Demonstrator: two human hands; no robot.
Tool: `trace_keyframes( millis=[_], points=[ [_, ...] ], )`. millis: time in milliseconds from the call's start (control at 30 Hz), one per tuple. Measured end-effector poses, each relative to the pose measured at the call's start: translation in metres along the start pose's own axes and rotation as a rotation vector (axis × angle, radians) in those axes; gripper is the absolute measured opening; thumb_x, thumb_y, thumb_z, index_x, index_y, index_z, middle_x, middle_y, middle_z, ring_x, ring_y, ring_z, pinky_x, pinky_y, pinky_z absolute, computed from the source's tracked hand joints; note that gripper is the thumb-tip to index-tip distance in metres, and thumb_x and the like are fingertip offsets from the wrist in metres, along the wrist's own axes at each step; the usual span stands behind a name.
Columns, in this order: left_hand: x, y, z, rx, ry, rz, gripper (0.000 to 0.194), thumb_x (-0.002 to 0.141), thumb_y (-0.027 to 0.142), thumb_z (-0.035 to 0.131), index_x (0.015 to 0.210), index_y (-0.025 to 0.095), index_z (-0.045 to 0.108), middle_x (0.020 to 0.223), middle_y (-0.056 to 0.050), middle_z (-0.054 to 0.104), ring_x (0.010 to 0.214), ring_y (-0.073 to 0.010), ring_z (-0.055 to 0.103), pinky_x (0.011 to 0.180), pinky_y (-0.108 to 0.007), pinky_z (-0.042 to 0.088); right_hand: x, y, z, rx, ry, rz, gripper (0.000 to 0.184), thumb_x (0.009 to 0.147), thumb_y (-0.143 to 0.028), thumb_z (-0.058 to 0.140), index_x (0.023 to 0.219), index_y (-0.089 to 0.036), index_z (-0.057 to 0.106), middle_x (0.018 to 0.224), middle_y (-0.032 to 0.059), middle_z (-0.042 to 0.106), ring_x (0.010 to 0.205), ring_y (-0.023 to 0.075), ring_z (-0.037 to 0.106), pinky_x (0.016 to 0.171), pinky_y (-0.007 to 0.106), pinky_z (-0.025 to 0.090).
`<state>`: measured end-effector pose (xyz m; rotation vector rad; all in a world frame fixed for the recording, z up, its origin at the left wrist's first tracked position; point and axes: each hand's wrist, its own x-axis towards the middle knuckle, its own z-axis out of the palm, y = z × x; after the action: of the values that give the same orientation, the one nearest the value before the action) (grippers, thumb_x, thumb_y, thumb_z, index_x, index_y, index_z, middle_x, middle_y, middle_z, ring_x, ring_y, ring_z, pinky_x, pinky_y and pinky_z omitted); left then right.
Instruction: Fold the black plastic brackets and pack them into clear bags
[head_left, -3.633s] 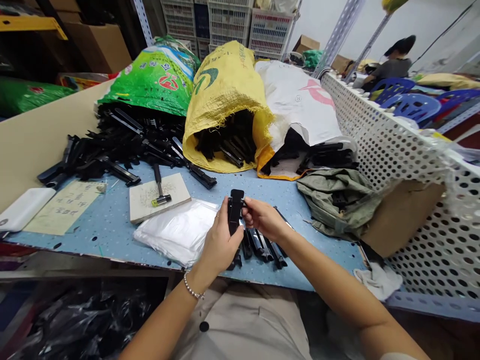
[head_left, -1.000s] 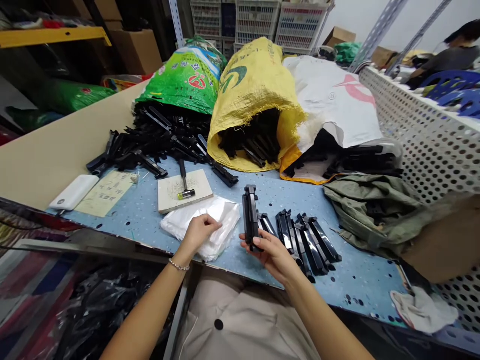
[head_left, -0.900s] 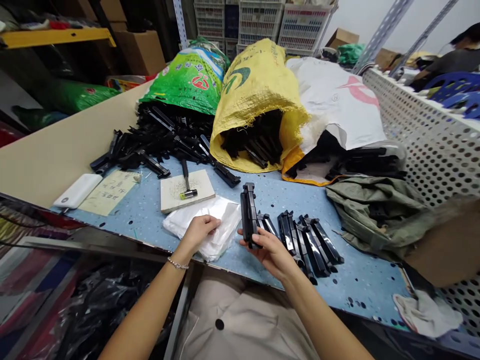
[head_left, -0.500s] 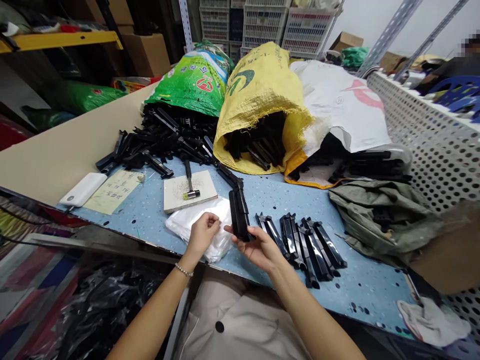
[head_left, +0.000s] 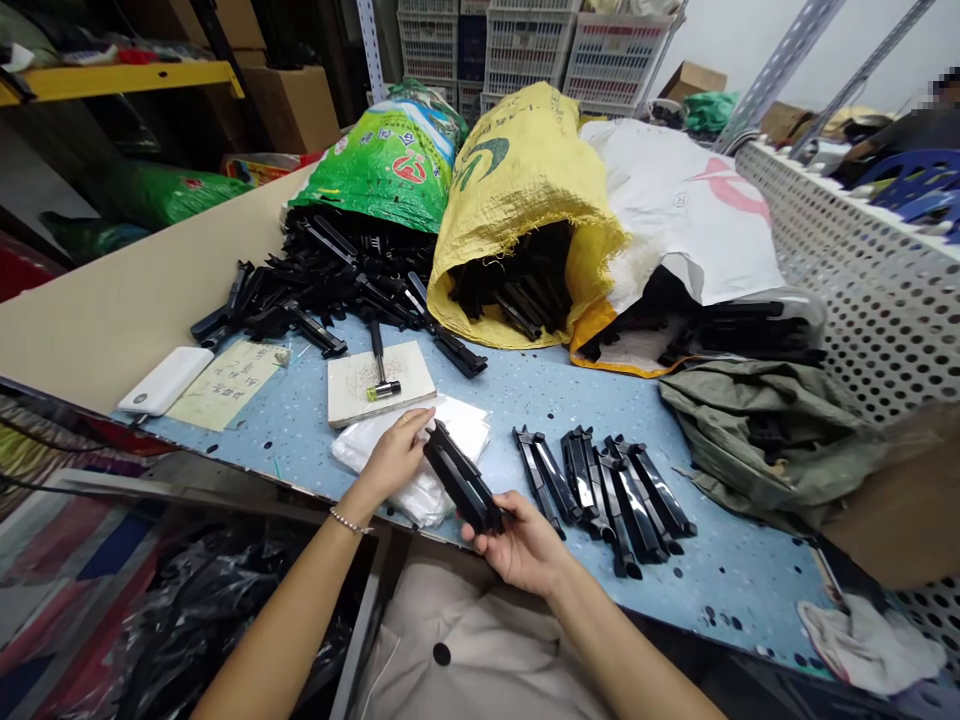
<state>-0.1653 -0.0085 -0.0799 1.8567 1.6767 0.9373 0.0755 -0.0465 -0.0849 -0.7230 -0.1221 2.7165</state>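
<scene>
My right hand [head_left: 521,545] grips a long black plastic part [head_left: 461,478], which slants across the blue table near its front edge. My left hand [head_left: 397,455] lies open on a stack of clear plastic bags [head_left: 442,480], its fingertips close to the black part's upper end. To the right stands a row of several similar black parts [head_left: 600,495], a short way from my right hand. More of them lie heaped in a pile [head_left: 337,270] and fill the mouth of a yellow woven sack [head_left: 525,220].
A small mallet [head_left: 379,375] rests on a pale board [head_left: 352,395]. Further left are a white power bank [head_left: 165,380] and a paper note [head_left: 225,385]. Green [head_left: 390,160] and white [head_left: 675,200] sacks, an olive cloth [head_left: 757,430] and a perforated metal panel [head_left: 862,250] border the table.
The black part has tilted from nearly upright to slanting, and my right hand has moved lower and nearer the table edge. My left hand has shifted slightly up the plastic bags.
</scene>
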Motion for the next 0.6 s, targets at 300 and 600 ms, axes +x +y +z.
trace_keyframes(
  millis=[300, 600],
  points=[
    [-0.061, 0.054, 0.005, 0.027, -0.152, 0.430, 0.066, 0.086, 0.001, 0.030, 0.149, 0.023, 0.024, 0.149, -0.010, 0.039, 0.135, -0.0206, 0.040, 0.110, -0.041, 0.041, 0.012, -0.008, 0.013, -0.157, 0.040, -0.179, 0.043, 0.081, -0.054, 0.050, 0.092, -0.014, 0.058, 0.061, -0.0025, 0.052, 0.044, 0.0059, 0.041, 0.036, 0.014, 0.033],
    [-0.120, 0.076, -0.037, -0.022, -0.154, 0.141, 0.047, 0.085, 0.022, 0.053, 0.130, 0.033, 0.055, 0.121, -0.008, 0.063, 0.112, -0.0233, 0.060, 0.097, -0.036, 0.051, -0.019, 0.002, 0.052, -1.408, 0.055, -0.382, 0.059, 0.083, -0.046, 0.062, 0.133, -0.021, 0.045, 0.093, 0.0031, 0.064, 0.081, 0.0182, 0.059, 0.069, 0.028, 0.045]
  ],
)
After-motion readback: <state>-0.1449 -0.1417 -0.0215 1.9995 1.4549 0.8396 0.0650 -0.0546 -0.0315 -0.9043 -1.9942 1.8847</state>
